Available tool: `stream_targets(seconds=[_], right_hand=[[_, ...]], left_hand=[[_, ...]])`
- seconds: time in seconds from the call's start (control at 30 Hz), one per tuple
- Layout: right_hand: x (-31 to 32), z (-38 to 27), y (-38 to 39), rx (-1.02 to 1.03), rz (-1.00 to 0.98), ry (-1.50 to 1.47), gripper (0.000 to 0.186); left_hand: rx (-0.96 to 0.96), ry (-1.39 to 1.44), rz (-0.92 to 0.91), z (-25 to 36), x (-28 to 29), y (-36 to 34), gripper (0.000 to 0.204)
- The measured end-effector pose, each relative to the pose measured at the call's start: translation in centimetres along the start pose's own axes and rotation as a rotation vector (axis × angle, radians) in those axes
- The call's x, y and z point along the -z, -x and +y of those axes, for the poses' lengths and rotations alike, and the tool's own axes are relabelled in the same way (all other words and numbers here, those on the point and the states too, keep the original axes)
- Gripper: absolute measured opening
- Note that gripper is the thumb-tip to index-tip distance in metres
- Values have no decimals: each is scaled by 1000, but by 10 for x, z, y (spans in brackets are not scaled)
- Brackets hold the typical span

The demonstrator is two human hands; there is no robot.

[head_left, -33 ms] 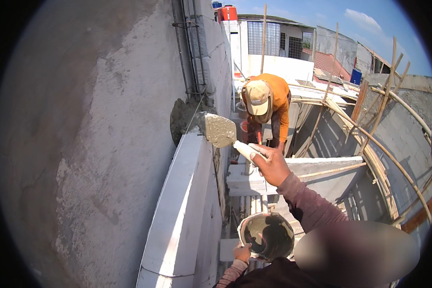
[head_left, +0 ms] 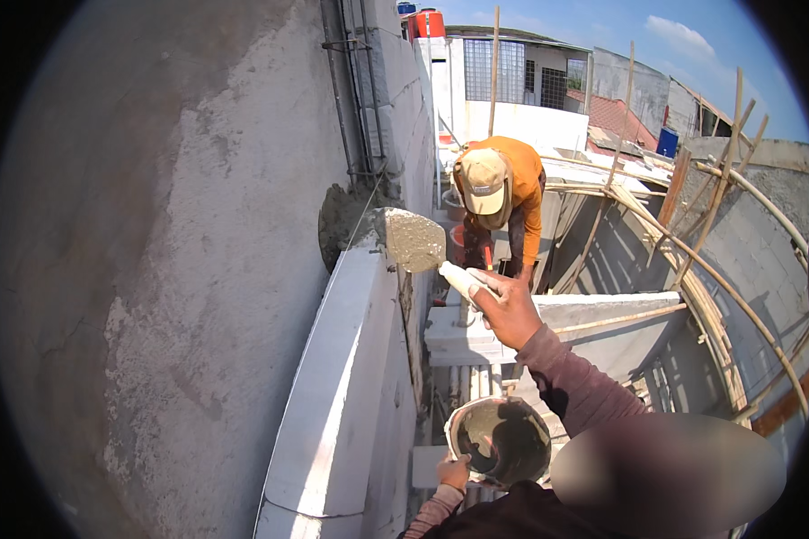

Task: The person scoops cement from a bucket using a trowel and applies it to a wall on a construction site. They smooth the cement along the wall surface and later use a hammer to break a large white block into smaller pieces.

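My right hand (head_left: pixel 512 310) grips the white handle of a trowel (head_left: pixel 412 241), whose blade is coated in grey mortar. The blade is beside a lump of wet mortar (head_left: pixel 340 216) at the end of a white block wall (head_left: pixel 333 368), where a taut string runs along the edge. Lower down, my left hand (head_left: pixel 451 470) holds the rim of a dark bucket (head_left: pixel 535 429) with wet mortar inside. Rebar (head_left: pixel 360 117) stands upright above the mortar against the plastered wall (head_left: pixel 207 251).
A bent-over person in an orange top (head_left: pixel 512 171) and beige cap works just ahead. Bamboo poles (head_left: pixel 719 207) lean and curve along the right. A low grey wall (head_left: pixel 620 332) crosses at mid-right. Rooftops, red and blue tanks (head_left: pixel 429 25) and buildings stand behind.
The trowel has shifted very slightly to the right with my right hand. Little else differs.
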State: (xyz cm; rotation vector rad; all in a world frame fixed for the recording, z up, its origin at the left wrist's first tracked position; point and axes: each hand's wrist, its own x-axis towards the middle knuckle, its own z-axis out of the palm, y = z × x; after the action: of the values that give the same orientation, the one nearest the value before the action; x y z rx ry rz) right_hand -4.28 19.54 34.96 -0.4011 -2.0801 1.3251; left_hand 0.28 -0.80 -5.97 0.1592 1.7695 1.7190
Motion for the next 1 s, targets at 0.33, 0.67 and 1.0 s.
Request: stream_targets(seconds=[0.33, 0.67, 1.0], right_hand=[[-49, 40, 3, -484, -108, -678, 48], [28, -13, -33, 529, 25, 859, 44], [-24, -45, -41, 669, -125, 1052, 45]], left_hand=[[-59, -62, 25, -8, 11, -5, 23], [-45, -41, 33, 13, -1, 9, 24], [-100, -145, 34, -15, -9, -2, 35]])
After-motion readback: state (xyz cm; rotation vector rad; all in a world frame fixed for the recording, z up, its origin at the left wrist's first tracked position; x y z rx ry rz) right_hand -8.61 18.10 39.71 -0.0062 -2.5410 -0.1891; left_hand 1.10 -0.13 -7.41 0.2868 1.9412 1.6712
